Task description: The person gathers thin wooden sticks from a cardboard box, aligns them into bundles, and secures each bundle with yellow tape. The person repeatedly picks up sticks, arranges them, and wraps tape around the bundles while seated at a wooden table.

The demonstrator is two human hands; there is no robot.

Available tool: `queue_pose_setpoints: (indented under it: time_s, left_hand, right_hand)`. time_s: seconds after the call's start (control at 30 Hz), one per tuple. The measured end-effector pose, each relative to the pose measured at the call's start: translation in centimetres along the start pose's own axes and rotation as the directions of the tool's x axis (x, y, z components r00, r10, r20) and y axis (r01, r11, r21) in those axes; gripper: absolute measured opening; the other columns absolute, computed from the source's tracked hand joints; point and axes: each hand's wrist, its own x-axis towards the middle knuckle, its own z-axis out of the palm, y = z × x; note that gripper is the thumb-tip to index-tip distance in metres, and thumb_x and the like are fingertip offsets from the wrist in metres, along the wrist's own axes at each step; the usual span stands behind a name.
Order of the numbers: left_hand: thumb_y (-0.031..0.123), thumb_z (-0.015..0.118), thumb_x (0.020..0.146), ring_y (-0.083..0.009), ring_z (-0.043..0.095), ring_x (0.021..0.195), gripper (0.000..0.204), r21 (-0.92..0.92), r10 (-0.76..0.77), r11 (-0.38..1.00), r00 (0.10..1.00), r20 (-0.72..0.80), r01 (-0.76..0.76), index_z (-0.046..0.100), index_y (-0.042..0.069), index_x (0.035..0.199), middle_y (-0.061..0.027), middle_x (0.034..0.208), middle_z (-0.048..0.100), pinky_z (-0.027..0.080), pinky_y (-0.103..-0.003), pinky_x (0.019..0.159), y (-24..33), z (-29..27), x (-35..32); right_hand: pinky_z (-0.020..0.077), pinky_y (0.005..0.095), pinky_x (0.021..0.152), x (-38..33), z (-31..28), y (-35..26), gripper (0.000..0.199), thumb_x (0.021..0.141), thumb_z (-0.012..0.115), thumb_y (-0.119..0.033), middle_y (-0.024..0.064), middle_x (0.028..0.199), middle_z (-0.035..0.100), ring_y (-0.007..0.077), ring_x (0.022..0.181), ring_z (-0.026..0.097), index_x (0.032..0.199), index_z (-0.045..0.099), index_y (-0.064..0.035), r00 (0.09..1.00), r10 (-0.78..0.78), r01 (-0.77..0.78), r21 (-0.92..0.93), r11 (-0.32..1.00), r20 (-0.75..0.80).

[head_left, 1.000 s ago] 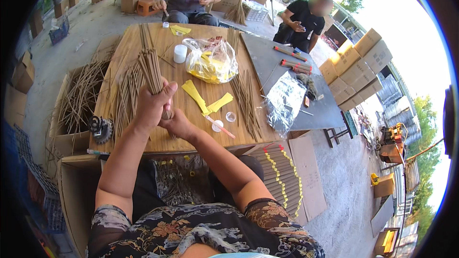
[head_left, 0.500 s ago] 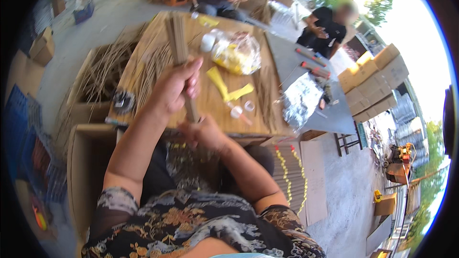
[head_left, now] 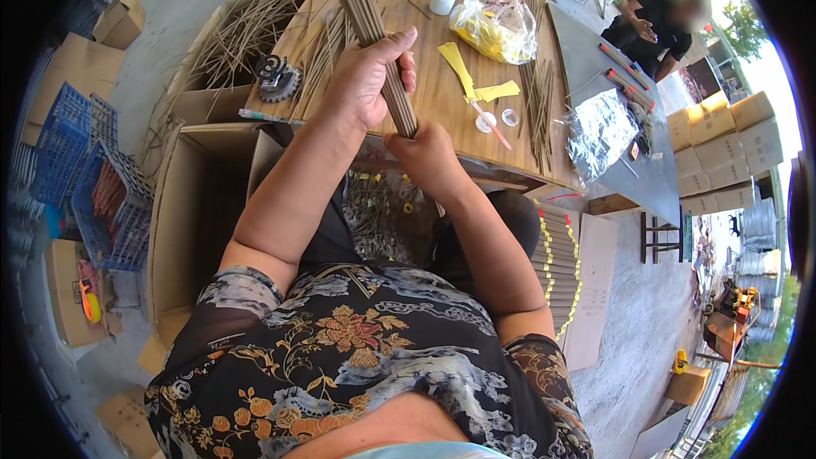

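A bundle of thin brown sticks [head_left: 357, 4] leans up and to the left over the wooden table [head_left: 425, 106]. My left hand [head_left: 374, 76] is wrapped round its middle. Lower down, at the table's near edge, my right hand [head_left: 425, 155] closes round the bundle's lower end, and its fingers are partly hidden. Beyond my hands lie yellow strips [head_left: 459, 70], a clear plastic bag with yellow pieces [head_left: 493, 27] and a white jar [head_left: 443, 0]. A small brush with a pinkish handle [head_left: 500, 136] rests by a round white lid [head_left: 485, 122].
Loose sticks [head_left: 537, 93] lie on the table's right side; more fill a carton [head_left: 246, 34] at the left. An open cardboard box [head_left: 200, 204] stands by my left arm, with blue crates [head_left: 115, 204] beyond. A person [head_left: 654, 30] sits behind the grey table [head_left: 625, 153].
The view has shifted, so the table sits higher and further right. The bundle, upright before, now leans to the left. Both hands still grip it.
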Motion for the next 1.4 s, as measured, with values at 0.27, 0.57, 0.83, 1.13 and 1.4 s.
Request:
queue_pose_setpoints:
  time_s: [0.27, 0.57, 0.83, 1.13, 1.4]
  left_hand:
    - [0.023, 0.065, 0.078, -0.0080, 0.043, 0.045, 0.025, -0.059, 0.085, 0.994, 0.995, -0.054, -0.088, 0.046, 0.013, 0.065, 0.0023, 0.053, 0.046, 0.035, -0.021, 0.046, -0.2, -0.5, -0.2]
    - [0.023, 0.062, 0.080, -0.0077, 0.040, 0.047, 0.020, -0.127, 0.187, 0.970, 0.969, -0.162, -0.208, 0.048, 0.011, 0.072, 0.0030, 0.054, 0.043, 0.035, -0.022, 0.047, 2.0, -2.1, 0.6]
    - [0.022, 0.064, 0.079, -0.0086, 0.041, 0.046, 0.021, -0.102, 0.228, 0.965, 0.963, -0.142, -0.243, 0.049, 0.011, 0.069, 0.0018, 0.054, 0.045, 0.036, -0.022, 0.049, 1.5, -3.1, 1.2]
    - [0.025, 0.063, 0.080, -0.0085, 0.037, 0.043, 0.029, -0.109, 0.176, 0.977, 0.981, -0.085, -0.184, 0.044, 0.013, 0.061, 0.0027, 0.052, 0.040, 0.032, -0.024, 0.044, -0.6, -2.0, -1.1]
    - [0.020, 0.061, 0.080, -0.0089, 0.041, 0.046, 0.023, -0.081, 0.149, 0.984, 0.982, -0.112, -0.158, 0.046, 0.010, 0.066, 0.0014, 0.055, 0.045, 0.035, -0.023, 0.046, 0.3, -1.3, -1.3]
  right_hand:
    - [0.0454, 0.0422, 0.058, 0.0, 0.7, 1.4, 0.024, 0.076, 0.057, -0.021, 0.0229, 0.063, 0.056, 0.0366, 0.062, 0.058, 0.073, 0.052, 0.0019, 0.977, -0.109, 0.041, -0.345, 0.938, -0.182]
    - [0.0460, 0.0455, 0.063, -0.3, 0.9, 1.4, 0.022, 0.076, 0.056, -0.021, 0.0216, 0.068, 0.057, 0.0394, 0.067, 0.057, 0.071, 0.051, 0.0002, 0.954, -0.232, 0.064, -0.623, 0.779, -0.191]
    - [0.0455, 0.0450, 0.063, 0.3, 1.4, 1.2, 0.025, 0.075, 0.058, -0.024, 0.0208, 0.064, 0.057, 0.0394, 0.067, 0.057, 0.072, 0.052, -0.0003, 0.981, -0.121, 0.022, -0.529, 0.848, -0.152]
    - [0.0455, 0.0427, 0.060, 0.4, 0.2, 0.1, 0.027, 0.075, 0.059, -0.027, 0.0200, 0.067, 0.057, 0.0362, 0.063, 0.058, 0.079, 0.052, -0.0013, 0.981, -0.193, 0.153, -0.515, 0.843, -0.025]
    - [0.0458, 0.0409, 0.059, -0.5, 0.9, 0.5, 0.026, 0.074, 0.062, -0.022, 0.0212, 0.066, 0.056, 0.0366, 0.064, 0.058, 0.079, 0.052, 0.0016, 0.992, -0.108, 0.080, -0.339, 0.937, -0.065]
